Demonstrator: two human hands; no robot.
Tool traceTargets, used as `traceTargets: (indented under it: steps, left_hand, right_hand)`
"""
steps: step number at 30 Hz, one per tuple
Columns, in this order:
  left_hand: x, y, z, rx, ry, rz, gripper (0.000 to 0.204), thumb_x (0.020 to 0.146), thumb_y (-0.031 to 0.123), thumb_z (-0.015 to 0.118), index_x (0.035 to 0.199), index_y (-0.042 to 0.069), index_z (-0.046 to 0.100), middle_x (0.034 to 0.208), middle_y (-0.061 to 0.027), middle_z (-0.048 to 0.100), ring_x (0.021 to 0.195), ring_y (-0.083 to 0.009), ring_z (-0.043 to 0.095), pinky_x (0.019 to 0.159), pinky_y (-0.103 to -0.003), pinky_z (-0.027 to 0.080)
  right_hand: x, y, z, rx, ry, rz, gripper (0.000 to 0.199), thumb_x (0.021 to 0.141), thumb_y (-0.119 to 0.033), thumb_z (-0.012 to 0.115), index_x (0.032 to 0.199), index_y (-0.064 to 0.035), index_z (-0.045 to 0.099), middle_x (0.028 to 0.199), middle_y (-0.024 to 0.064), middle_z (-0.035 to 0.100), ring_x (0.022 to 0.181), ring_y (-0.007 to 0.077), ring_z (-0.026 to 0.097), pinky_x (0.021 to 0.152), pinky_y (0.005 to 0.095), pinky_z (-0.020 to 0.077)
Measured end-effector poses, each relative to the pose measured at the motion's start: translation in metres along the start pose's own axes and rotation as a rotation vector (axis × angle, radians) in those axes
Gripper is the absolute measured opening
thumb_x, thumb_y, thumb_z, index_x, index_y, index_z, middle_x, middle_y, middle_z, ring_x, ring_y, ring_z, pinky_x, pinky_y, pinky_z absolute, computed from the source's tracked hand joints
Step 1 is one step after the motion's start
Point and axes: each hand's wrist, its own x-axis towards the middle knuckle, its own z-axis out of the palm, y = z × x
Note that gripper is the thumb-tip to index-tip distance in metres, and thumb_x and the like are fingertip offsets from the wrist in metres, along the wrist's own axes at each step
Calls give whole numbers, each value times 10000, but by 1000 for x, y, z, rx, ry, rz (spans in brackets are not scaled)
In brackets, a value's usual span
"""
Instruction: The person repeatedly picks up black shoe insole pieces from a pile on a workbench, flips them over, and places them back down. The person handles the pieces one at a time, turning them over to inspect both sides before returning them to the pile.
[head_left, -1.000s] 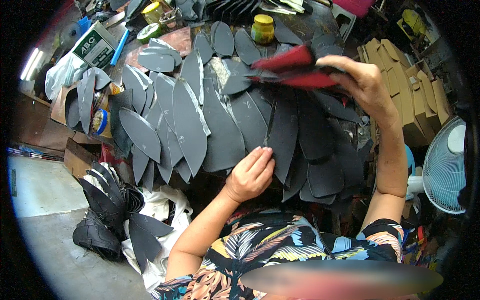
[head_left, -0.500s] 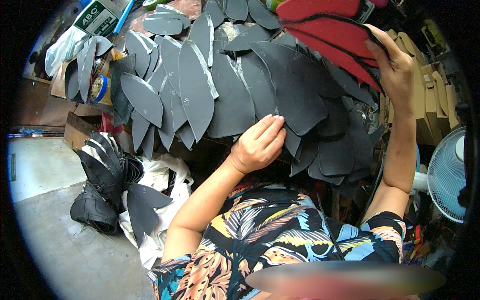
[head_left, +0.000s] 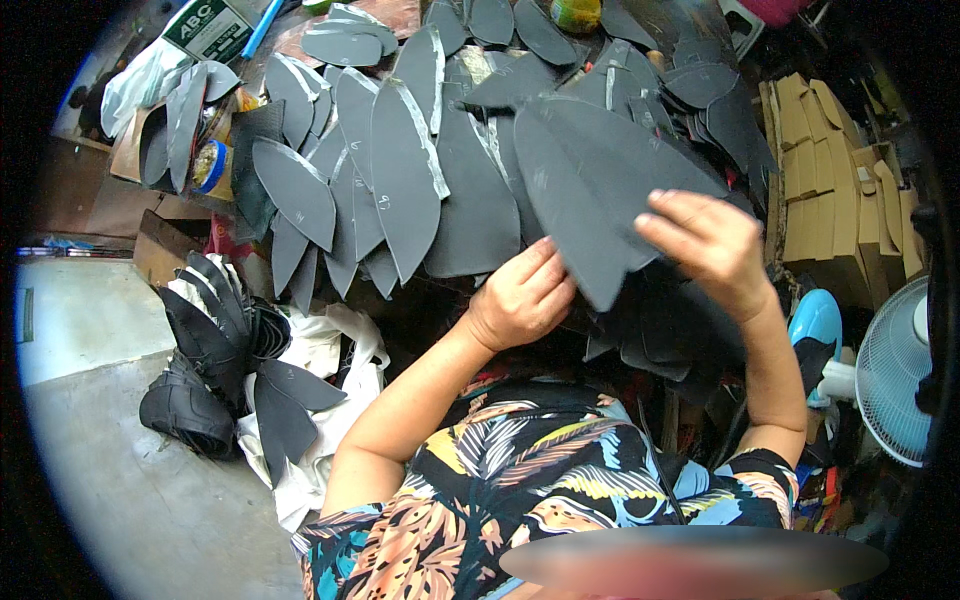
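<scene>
A large dark grey leaf-shaped sheet piece (head_left: pixel 575 195) lies tilted in front of me, its pointed lower corner hanging past the table's near edge. At its left edge my left hand (head_left: pixel 525 295) is closed, the fingertips pinching the rim. My right hand (head_left: pixel 712 250) is over the piece's right side, fingers stretched out and slightly blurred, holding nothing that I can see. Whether its fingertips touch the sheet I cannot tell. Left of my hands, similar grey pieces (head_left: pixel 405 185) overlap in rows, several with pale strips along one edge. More dark pieces (head_left: pixel 670 330) hang below my right hand.
Cardboard pieces (head_left: pixel 810 170) are stacked at the right, above a white fan (head_left: pixel 895 370). A blue-lidded jar (head_left: pixel 208 168) and a green-and-white box (head_left: pixel 208 35) stand at the far left. Below them are a dark bundle (head_left: pixel 190 410) and white cloth (head_left: pixel 335 345).
The red piece with black edging has left the view. My right hand has come down and inward from the upper right, its fingers now stretched. My left hand has barely shifted.
</scene>
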Motion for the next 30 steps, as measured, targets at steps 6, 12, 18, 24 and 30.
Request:
traceTargets:
  steps: [6,12,18,24,30]
  left_hand:
    - [4,1,-3,-25,15,-6,327,673,90,700,982,-16,677,1086,-172,669,1042,-365,666,962,-429,547]
    - [2,1,-1,-11,12,-10,307,690,89,677,975,-25,665,1135,-205,648,1058,-344,660,988,-415,533]
    - [-2,0,0,-3,0,2,345,689,84,717,1008,-38,668,1167,-213,648,1063,-360,660,988,-426,542]
    - [-3,-1,2,11,29,5,363,699,97,716,1032,-32,652,1172,-211,645,1067,-361,659,992,-424,542]
    - [-4,-2,4,50,25,12,312,729,122,692,999,-27,639,1146,-192,645,1063,-329,655,994,-402,534]
  right_hand:
    - [-11,-14,23,46,-71,88,368,727,-118,668,1091,-143,715,1141,130,697,1011,316,688,866,386,583]
    - [-5,-1,0,21,128,14,303,787,-67,640,1083,-78,704,1108,142,718,945,304,719,814,382,604]
    - [0,63,-48,-158,457,247,296,902,22,641,1193,-32,650,1134,143,716,1025,276,706,900,372,555]
    - [48,176,-45,-482,620,426,283,952,-197,662,1235,-185,680,1059,124,721,871,299,712,754,358,550]
    - [63,262,33,-430,598,553,295,870,-217,679,1149,-124,701,1071,164,710,975,339,689,850,408,543]
